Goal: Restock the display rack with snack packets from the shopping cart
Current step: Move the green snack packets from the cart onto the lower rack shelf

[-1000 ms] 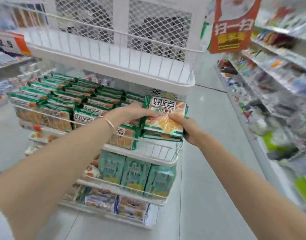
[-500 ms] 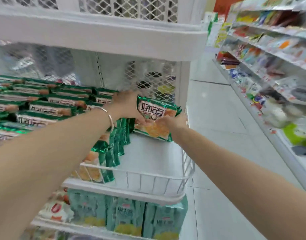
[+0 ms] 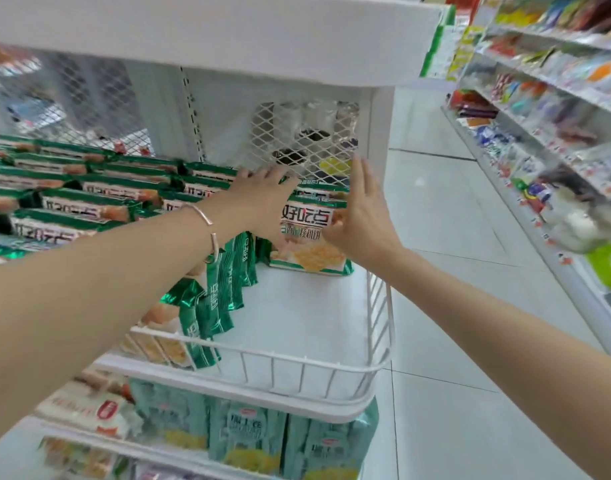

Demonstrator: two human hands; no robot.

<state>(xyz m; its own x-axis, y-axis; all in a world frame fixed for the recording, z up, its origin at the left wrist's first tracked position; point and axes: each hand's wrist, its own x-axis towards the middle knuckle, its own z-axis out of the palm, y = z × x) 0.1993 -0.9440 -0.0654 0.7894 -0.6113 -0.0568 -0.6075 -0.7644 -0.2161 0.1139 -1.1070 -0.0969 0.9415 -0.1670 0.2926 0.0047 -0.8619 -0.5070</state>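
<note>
Diff vs 0.5 s ago: the packet (image 3: 311, 237) was gripped by both hands in the air over the shelf. Now it's set down and both hands have let go of their grip. The view has also moved in closer to the rack.

Packet: stands upright on the shelf (image 3: 297, 323) at the far right end, face toward the camera, just in front of the mesh (image 3: 297, 133) back panel. A second one of the same kind shows right behind it.

Left hand (image 3: 262, 199): arm reaches in from near left, fingers straight and slightly spread, pointing right toward the mesh. It covers the packet's upper left corner, holding nothing. Bracelet (image 3: 207, 223) on the wrist.

Right hand (image 3: 359, 216): arm comes in from near right, palm facing left, fingers straight and pointing up, beside the packet's right edge. Its thumb is at the packet face; no grip.

Rest: rows of green packs (image 3: 89, 202) fill the shelf's left side, some standing on edge near the wire rail (image 3: 279, 362). The shelf's near right part is bare. Teal packs (image 3: 248, 441) sit on the level below. Aisle shelves (image 3: 556, 98) on the right, blurred.
</note>
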